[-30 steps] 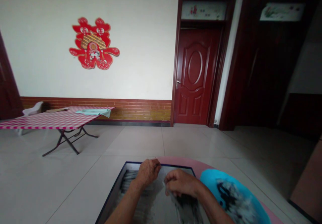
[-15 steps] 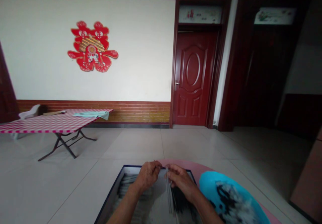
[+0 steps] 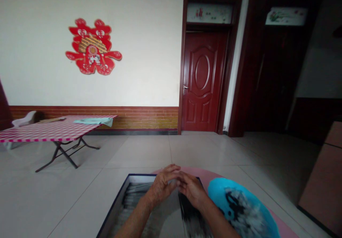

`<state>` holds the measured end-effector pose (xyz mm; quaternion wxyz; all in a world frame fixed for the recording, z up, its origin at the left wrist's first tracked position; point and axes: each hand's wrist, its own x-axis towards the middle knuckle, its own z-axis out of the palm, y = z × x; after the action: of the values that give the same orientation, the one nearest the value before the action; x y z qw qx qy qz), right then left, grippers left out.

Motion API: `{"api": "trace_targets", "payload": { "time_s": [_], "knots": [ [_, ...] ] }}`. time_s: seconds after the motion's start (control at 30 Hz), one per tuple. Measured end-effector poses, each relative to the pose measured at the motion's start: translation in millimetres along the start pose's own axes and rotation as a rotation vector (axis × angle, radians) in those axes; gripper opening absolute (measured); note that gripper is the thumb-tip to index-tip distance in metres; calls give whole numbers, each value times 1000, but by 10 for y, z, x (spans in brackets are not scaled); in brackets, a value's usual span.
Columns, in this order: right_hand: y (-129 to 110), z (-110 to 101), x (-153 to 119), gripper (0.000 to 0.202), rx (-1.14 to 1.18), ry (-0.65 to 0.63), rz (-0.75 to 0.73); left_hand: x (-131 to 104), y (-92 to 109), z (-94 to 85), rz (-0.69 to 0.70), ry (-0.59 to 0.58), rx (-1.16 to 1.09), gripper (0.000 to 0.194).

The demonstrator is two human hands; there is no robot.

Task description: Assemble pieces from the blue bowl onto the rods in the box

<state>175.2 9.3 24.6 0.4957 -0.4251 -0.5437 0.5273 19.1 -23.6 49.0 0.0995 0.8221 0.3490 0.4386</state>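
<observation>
Over a shallow box with a dark blue rim [image 3: 139,174], my two hands meet at the fingertips. My left hand [image 3: 164,184] has its fingers stretched toward the right one, thumb apart. My right hand [image 3: 191,191] has its fingers bent together near the left fingertips; whatever they may hold is hidden. In the left side of the box lie many thin grey strips [image 3: 133,195]. A bunch of thin black strips [image 3: 188,209] lies in the right side, partly beneath my right hand and forearm.
To the right of the box, a bright blue basin [image 3: 216,186] holds loose white and black pieces [image 3: 247,209]. Box and basin rest on a pink round surface [image 3: 201,174]. Farther off are a folding table with a checked cloth [image 3: 61,129] and a red door [image 3: 201,81].
The light grey strips upright at my right fingers are no longer visible. My left hand has moved right, its fingers straightening, and now meets my right. The view has shifted slightly.
</observation>
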Motion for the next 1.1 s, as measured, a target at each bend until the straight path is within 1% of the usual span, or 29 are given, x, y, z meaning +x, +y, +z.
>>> {"api": "trace_targets", "payload": {
  "time_s": [0.07,0.1,0.13,0.17,0.23,0.33,0.4,0.47,0.53,0.6,0.7,0.77,0.83,0.93,1.03,1.1],
  "knots": [
    [8,-21,-4,16,-412,41,-107,-8,-50,6,-130,134,39,29],
    [17,-32,-12,15,-566,55,-148,-21,-89,8,-192,190,83,31],
    [29,-42,-28,13,-644,59,-166,-39,-134,9,-240,225,135,33],
    [43,-48,-49,13,-684,57,-174,-59,-180,11,-271,235,186,35],
    [69,-46,-105,13,-838,34,-199,-98,-262,19,-299,201,264,41],
    [91,-6,-199,13,-1147,-25,-212,-134,-335,41,-323,128,309,49],
    [96,34,-250,19,-1328,-66,-202,-149,-363,60,-296,109,318,50],
    [104,72,-285,22,-1392,-87,-200,-166,-392,81,-249,118,322,48],
    [119,95,-302,21,-1396,-80,-225,-187,-424,99,-216,130,322,47],
    [138,102,-303,20,-1379,-47,-241,-203,-443,109,-212,131,321,47],
    [155,91,-278,18,-1350,-1,-239,-196,-414,89,-258,119,307,45],
    [158,77,-249,14,-1315,20,-247,-169,-355,55,-307,106,271,39],
    [158,63,-212,15,-1256,41,-274,-137,-292,16,-344,84,223,36],
    [152,50,-153,21,-1053,69,-349,-106,-239,-15,-357,74,207,36],
    [111,49,-108,22,-768,62,-447,-103,-246,-2,-351,94,247,34],
    [63,55,-92,22,-617,57,-507,-109,-257,13,-338,107,259,33]
  ]
}}
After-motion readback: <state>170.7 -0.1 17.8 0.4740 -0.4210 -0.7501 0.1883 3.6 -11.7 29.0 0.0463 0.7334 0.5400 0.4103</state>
